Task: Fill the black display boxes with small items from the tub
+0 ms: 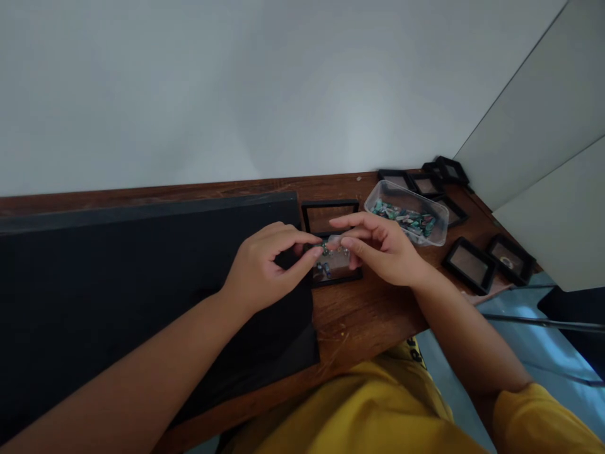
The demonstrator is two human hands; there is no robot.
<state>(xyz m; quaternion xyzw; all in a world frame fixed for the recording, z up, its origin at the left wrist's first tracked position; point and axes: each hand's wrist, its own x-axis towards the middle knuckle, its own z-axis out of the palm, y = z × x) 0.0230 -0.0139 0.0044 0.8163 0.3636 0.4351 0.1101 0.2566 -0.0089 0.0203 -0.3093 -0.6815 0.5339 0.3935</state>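
Note:
Both my hands meet over an opened black display frame (pixel 336 279) lying on the wooden table. Thumb and forefinger of my left hand (pixel 269 265) are brought together in a pinch, close to a small green stone (pixel 324 248); whether they grip it is unclear. My right hand (pixel 378 249) pinches a small clear piece (pixel 334 239) between thumb and finger, its forefinger stretched above. Small dark blue stones (pixel 324 270) rest on the frame's clear film below the fingers. The frame's other half (pixel 331 204) lies flat behind, partly hidden by my hands.
A clear plastic tub (pixel 439 236) of green and pinkish stones stands right of the frame. More black frames (pixel 470 265) lie to the right and back. A black mat (pixel 118 302) covers the table's left. A pale wall (pixel 236 88) rises behind.

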